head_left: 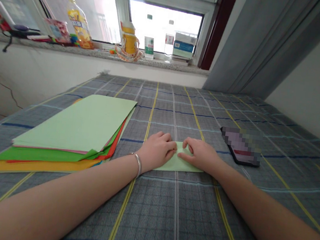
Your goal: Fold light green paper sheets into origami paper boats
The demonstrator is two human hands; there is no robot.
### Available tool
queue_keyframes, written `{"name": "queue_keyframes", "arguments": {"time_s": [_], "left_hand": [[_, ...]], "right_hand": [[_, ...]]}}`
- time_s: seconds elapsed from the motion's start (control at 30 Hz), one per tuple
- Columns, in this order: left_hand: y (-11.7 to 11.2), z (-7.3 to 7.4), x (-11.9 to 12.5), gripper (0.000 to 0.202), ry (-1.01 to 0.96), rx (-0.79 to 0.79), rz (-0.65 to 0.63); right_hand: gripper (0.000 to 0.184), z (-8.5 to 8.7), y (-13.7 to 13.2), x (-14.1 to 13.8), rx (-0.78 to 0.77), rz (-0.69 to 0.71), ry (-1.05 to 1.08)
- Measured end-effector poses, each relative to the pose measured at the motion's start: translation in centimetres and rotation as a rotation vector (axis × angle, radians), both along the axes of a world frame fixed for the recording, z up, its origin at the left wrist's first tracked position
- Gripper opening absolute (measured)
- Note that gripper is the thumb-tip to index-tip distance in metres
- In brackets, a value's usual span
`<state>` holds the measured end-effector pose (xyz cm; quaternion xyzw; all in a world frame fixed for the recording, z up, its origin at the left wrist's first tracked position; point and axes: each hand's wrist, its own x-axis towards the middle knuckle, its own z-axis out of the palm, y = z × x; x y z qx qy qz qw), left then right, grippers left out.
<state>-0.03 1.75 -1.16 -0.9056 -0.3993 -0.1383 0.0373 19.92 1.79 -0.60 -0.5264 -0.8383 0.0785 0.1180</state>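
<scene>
A small folded piece of light green paper (178, 163) lies on the grey checked cloth (183, 216) in the middle. My left hand (158, 149) rests on its left part with fingers curled and pinched on the paper's top edge; a silver bracelet circles that wrist. My right hand (201, 153) presses the right part, fingers bent and pinching the same edge. The fingertips of both hands nearly meet above the paper.
A stack of coloured paper sheets (73, 132), light green on top, lies to the left. A phone (242, 146) lies to the right. The windowsill (98, 53) at the back holds an oil bottle (80, 24), a jar (129, 40), small bottles and boxes (183, 47).
</scene>
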Motion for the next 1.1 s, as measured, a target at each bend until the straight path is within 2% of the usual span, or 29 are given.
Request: {"name": "queue_keyframes", "arguments": {"time_s": [0.1,0.3,0.43,0.53,0.83,0.97,1.1], "left_hand": [[-0.1,0.0,0.0,0.025,0.004,0.011,0.013],[0.9,0.1,0.0,0.022,-0.022,-0.072,0.039],[2.2,0.0,0.5,0.016,-0.008,-0.092,0.039],[2.6,-0.3,1.0,0.019,0.013,-0.058,0.049],[1.1,-0.4,1.1,0.026,0.081,0.052,-0.011],[1.1,-0.6,0.7,0.035,0.094,0.038,-0.106],[1.4,-0.8,0.3,0.051,0.128,-0.061,-0.147]], "right_hand": [[0.030,0.0,-0.1,0.0,0.014,-0.002,0.000],[0.014,0.1,0.4,-0.1,-0.066,-0.053,-0.012],[0.020,0.1,0.7,-0.5,-0.064,-0.131,-0.051],[0.027,0.2,0.8,-0.6,-0.072,-0.138,-0.071],[0.045,0.0,0.6,-0.1,-0.037,-0.051,-0.110],[0.041,0.1,0.6,0.1,-0.051,-0.035,-0.090],[0.045,0.3,0.4,0.3,-0.070,-0.007,-0.050]]}}
